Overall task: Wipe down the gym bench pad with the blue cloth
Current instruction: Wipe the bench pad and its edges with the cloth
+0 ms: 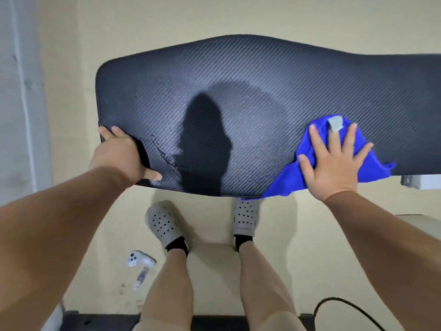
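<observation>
The black textured bench pad [238,75] stretches across the view from centre left to the right edge. A damp rounded patch and my head's shadow lie on its middle. The blue cloth [286,180] with a grey tag is bunched on the pad's near right part and hangs a little over the near edge. My right hand [331,161] lies flat on the cloth with fingers spread, pressing it to the pad. My left hand [121,154] grips the pad's near left corner, thumb on top and fingers curled over the end.
My two feet in grey perforated clogs [164,223] stand on the pale floor just under the pad's near edge. A spray bottle [140,266] lies on the floor at lower left. A black cable [346,309] curves at lower right. A white bracket [412,181] shows under the pad.
</observation>
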